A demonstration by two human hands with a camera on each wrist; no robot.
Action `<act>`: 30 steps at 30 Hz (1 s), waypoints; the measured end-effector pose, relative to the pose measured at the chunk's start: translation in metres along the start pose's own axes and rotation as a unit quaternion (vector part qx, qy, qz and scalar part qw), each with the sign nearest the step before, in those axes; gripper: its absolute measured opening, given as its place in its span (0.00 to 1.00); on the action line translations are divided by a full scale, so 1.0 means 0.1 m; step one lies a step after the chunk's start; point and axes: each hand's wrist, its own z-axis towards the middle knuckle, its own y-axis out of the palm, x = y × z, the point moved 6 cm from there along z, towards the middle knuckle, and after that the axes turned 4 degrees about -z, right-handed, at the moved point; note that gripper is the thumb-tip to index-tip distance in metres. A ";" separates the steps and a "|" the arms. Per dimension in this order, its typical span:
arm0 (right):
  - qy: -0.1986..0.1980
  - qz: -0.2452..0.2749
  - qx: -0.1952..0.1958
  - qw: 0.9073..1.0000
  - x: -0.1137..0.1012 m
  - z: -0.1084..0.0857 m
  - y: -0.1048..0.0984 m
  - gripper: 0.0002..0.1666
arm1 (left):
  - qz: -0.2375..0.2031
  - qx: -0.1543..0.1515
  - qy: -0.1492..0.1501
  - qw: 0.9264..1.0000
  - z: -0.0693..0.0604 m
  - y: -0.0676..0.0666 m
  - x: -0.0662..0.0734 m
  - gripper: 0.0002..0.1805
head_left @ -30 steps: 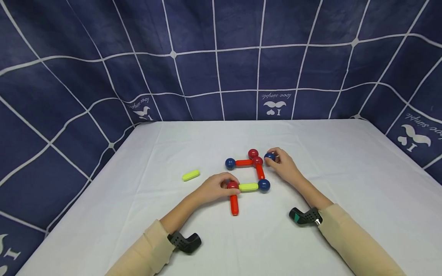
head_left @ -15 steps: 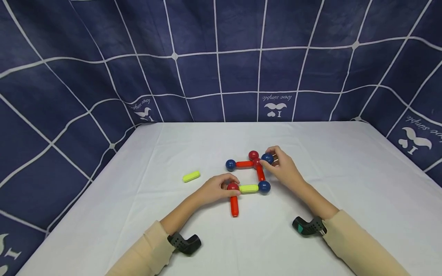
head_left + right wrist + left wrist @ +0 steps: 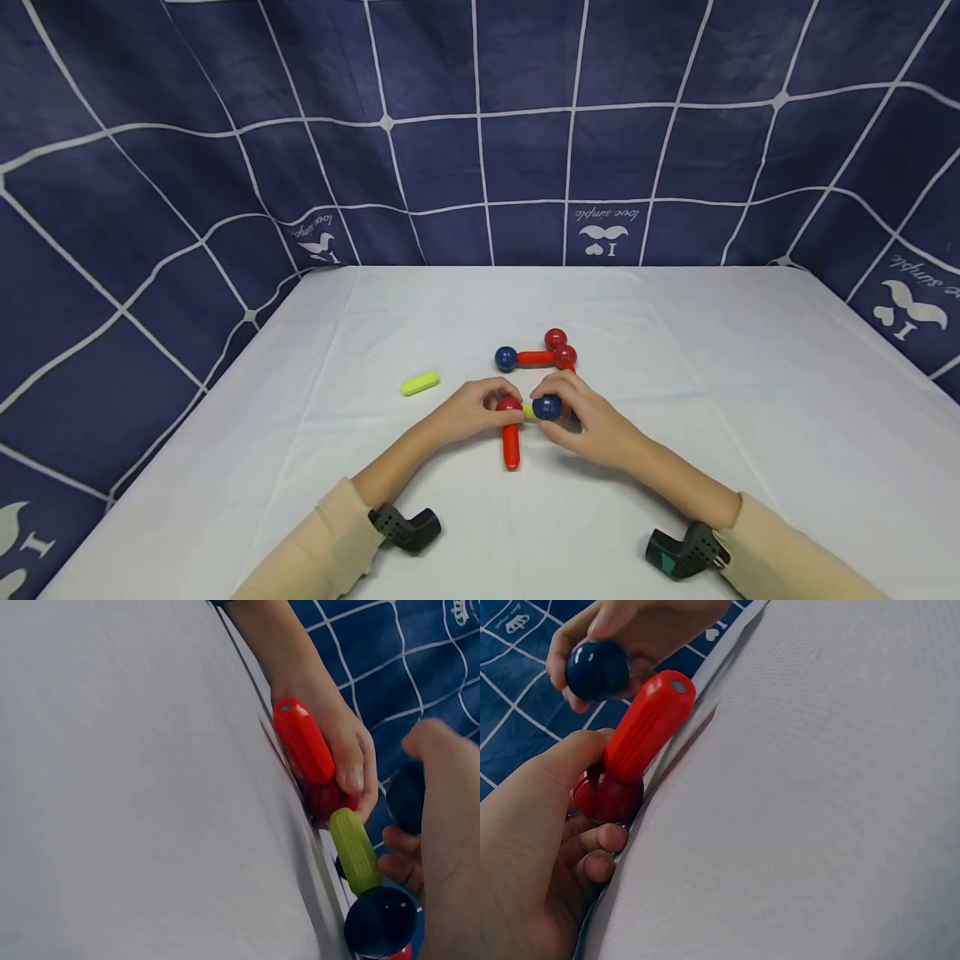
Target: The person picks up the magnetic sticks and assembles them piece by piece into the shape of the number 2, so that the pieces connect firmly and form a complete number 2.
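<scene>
My left hand pinches a red ball between thumb and fingers. From that ball a red rod points toward me, its free end plain in the left wrist view. A yellow-green rod runs from the red ball to a blue ball. My right hand holds another blue ball above the yellow-green rod, hiding part of it in the head view. In the left wrist view this held blue ball is apart from the red rod.
Behind the hands, a red rod links a blue ball and a red ball, with another red ball just behind. A loose yellow-green rod lies to the left on the white cloth.
My right hand has carried its blue ball from beside the rear red balls toward me and leftward, over the yellow-green rod. My left hand keeps its grip in the same place.
</scene>
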 end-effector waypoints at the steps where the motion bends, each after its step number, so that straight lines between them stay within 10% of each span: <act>1: -0.006 -0.007 -0.007 1.000 -0.01 -0.03 0.00 0.19 | -0.001 0.001 0.000 1.000 0.01 0.00 0.00 0.13; 12: 0.006 -0.005 -0.143 0.990 -0.01 -0.16 0.20 0.16 | -0.011 0.006 -0.004 1.000 0.03 0.01 -0.03 0.11; 30: -0.072 0.016 -0.156 0.985 -0.27 -0.16 0.30 0.18 | -0.052 0.009 -0.038 0.998 -0.15 -0.08 0.37 0.13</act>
